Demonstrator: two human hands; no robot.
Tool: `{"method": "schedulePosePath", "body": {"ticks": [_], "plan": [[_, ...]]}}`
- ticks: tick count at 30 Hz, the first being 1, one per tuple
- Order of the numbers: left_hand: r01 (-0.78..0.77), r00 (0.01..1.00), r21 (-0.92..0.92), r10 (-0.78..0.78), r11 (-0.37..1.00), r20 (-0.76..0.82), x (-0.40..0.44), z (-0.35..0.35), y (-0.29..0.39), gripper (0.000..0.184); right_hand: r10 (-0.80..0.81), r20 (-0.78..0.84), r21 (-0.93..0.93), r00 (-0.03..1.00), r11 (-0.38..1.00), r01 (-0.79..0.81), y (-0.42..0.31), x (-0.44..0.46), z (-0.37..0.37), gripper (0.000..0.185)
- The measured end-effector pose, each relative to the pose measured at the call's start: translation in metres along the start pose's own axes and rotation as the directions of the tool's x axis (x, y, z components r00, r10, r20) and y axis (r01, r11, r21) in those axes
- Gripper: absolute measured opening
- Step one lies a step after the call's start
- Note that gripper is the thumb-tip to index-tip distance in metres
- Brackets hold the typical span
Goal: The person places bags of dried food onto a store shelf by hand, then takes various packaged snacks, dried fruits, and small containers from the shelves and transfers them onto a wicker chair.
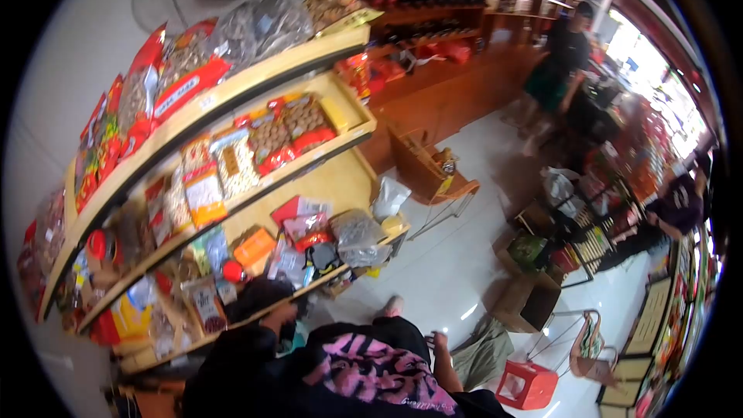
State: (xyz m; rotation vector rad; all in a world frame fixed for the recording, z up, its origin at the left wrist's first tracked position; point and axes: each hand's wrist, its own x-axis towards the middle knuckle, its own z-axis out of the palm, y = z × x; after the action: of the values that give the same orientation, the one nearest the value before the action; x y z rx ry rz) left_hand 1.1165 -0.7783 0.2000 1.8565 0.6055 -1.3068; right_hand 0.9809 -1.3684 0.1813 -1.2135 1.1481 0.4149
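My left hand (280, 316) is at the front edge of the lowest shelf, beside a dark, unclear shape (261, 294). Its fingers are blurred and partly hidden, so whether it grips anything does not show. Just below it is a bit of teal material (296, 337). My right hand (439, 340) hangs low at my side over the floor, fingers apart and nothing visible in them. Close to the left hand, the shelf carries a bag of dark red dried goods (204, 306), an orange packet (254, 249) and a grey plastic bag (358, 236).
A tiered wooden shelf (290, 161) of packaged dried foods curves along the left. A wooden chair (435, 166) stands beyond it. On the right are a cardboard box (525, 299), a red stool (528, 385) and crowded racks. Two people (569, 54) are farther off.
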Motion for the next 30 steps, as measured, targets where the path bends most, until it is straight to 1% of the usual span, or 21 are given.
{"method": "schedulePosePath", "body": {"ticks": [1,2,3,4,5,7,9,10,12,14,18,19,20,22,23,24,25,26,27,29,30], "plan": [[-0.146,0.966,0.155,0.175,0.977,-0.189,-0.029,-0.014,0.060,0.021,-0.085,0.074,-0.020,0.994,0.996,0.087,-0.040,0.031,-0.004,0.034],[-0.159,0.954,0.086,0.175,0.984,-0.244,-0.048,0.006,0.046,0.022,-0.035,0.076,-0.081,0.997,0.996,0.041,-0.044,0.024,-0.008,0.033],[-0.108,0.976,-0.111,0.084,0.988,-0.199,-0.052,0.006,0.051,0.019,-0.020,0.128,-0.172,0.992,0.984,0.042,-0.061,0.034,-0.010,0.032],[-0.137,0.957,-0.302,0.047,0.943,-0.287,-0.057,0.017,0.062,0.017,0.034,0.145,-0.333,0.989,0.943,0.017,-0.090,0.064,-0.011,0.032],[-0.180,0.929,-0.474,-0.009,0.862,-0.370,-0.059,0.036,0.074,0.017,0.074,0.170,-0.338,0.983,0.941,-0.013,-0.092,0.059,-0.015,0.032],[-0.202,0.942,-0.755,-0.087,0.624,-0.324,-0.047,0.082,0.100,0.020,0.145,0.112,-0.460,0.983,0.884,-0.078,-0.132,0.088,-0.011,0.031],[-0.206,0.944,-0.774,-0.088,0.598,-0.319,-0.049,0.101,0.118,0.020,0.117,0.084,-0.425,0.990,0.902,-0.071,-0.147,0.095,-0.001,0.024],[-0.210,0.952,-0.762,-0.051,0.612,-0.303,-0.050,0.116,0.127,0.020,-0.013,0.172,-0.320,0.985,0.945,0.068,-0.156,0.110,0.010,0.022],[-0.207,0.958,-0.759,-0.032,0.617,-0.286,-0.050,0.130,0.144,0.020,0.024,0.149,-0.386,0.988,0.922,0.036,-0.183,0.100,0.039,0.029],[-0.289,0.947,-0.271,0.233,0.918,-0.220,-0.044,0.120,0.169,0.020,-0.006,0.261,-0.382,0.965,0.918,0.109,-0.218,0.103,0.079,0.033],[-0.156,0.980,-0.535,0.061,0.830,-0.192,-0.051,0.109,0.186,0.028,-0.103,0.478,-0.426,0.872,0.841,0.332,-0.264,0.071,0.174,0.030],[-0.164,0.978,-0.547,0.063,0.821,-0.199,-0.053,0.105,0.195,0.028,-0.141,0.545,-0.397,0.827,0.825,0.402,-0.280,0.069,0.200,0.028],[-0.123,0.992,-0.582,0.079,0.804,-0.100,-0.054,0.101,0.201,0.029,-0.188,0.599,-0.374,0.778,0.794,0.480,-0.295,0.077,0.230,0.024],[-0.081,0.995,-0.618,0.103,0.782,0.000,-0.047,0.087,0.206,0.031,-0.471,0.665,-0.148,0.580,0.678,0.720,-0.333,0.069,0.293,0.015],[-0.200,0.965,-0.630,0.263,0.750,0.007,-0.033,0.077,0.204,0.032,-0.539,0.691,-0.081,0.481,0.605,0.792,-0.368,0.026,0.321,0.015],[-0.313,0.909,-0.642,0.416,0.700,0.011,-0.023,0.068,0.203,0.033,-0.510,0.685,-0.065,0.519,0.668,0.742,-0.406,-0.028,0.349,0.018],[-0.314,0.908,-0.648,0.419,0.694,0.009,-0.025,0.061,0.211,0.033,-0.610,0.673,-0.123,0.417,0.464,0.877,-0.428,-0.057,0.371,0.021],[-0.297,0.934,-0.677,0.354,0.674,-0.057,-0.031,0.050,0.226,0.034,-0.657,0.654,-0.153,0.374,0.369,0.917,-0.451,-0.072,0.400,0.022],[-0.282,0.952,-0.706,0.284,0.650,-0.118,-0.040,0.039,0.237,0.036,-0.729,0.632,-0.043,0.262,0.304,0.952,-0.471,-0.078,0.431,0.024],[-0.331,0.932,-0.739,0.327,0.587,-0.158,-0.062,0.015,0.244,0.036,-0.852,0.523,-0.113,0.032,-0.032,0.993,-0.510,-0.110,0.484,0.027],[-0.394,0.901,-0.762,0.380,0.514,-0.210,-0.081,0.002,0.248,0.037,-0.865,0.502,-0.214,0.020,-0.102,0.971,-0.523,-0.122,0.501,0.036]]}}
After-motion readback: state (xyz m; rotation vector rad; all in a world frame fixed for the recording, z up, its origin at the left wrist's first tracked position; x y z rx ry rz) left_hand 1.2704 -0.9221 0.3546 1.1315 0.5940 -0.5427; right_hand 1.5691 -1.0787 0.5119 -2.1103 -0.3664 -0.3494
